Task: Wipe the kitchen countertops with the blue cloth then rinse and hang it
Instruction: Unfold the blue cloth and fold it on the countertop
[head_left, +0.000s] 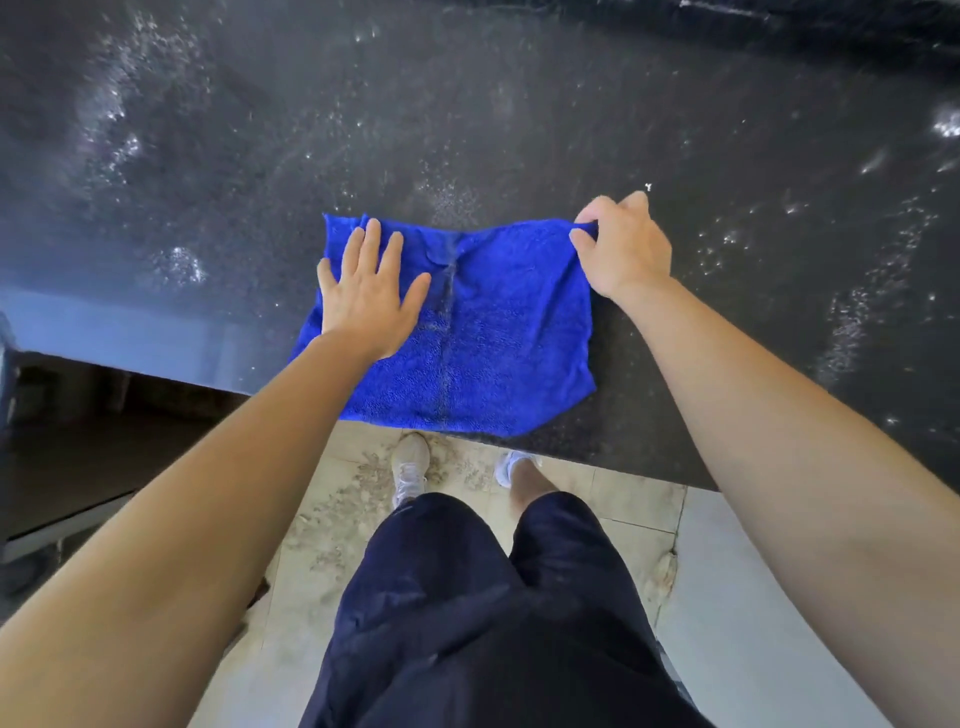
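1. The blue cloth (498, 332) lies spread out flat on the dark speckled table (519, 104). It sits at the near edge, and its near hem reaches about to the lip above the tiled floor (363, 493).
2. The left hand (371, 291) sits palm down on the cloth's left half, fingers (371, 244) straight and spread, gripping nothing. My guess is it's there as an anchor so the cloth doesn't skate around on the slick surface.
3. The right hand (623, 244) has the far right corner pinched between thumb and curled fingers (584, 236). With the other side pinned, that looks like a setup for pulling it taut or folding that corner over.
4. There's a paler crease down the middle of the cloth, running near to far, so a fold along it seems pretty plausible.
5. Shiny wet specks (176, 265) are scattered across the table to the left and far right. I'd say there's plenty left to wipe, and the rinse and hang are a long way off.
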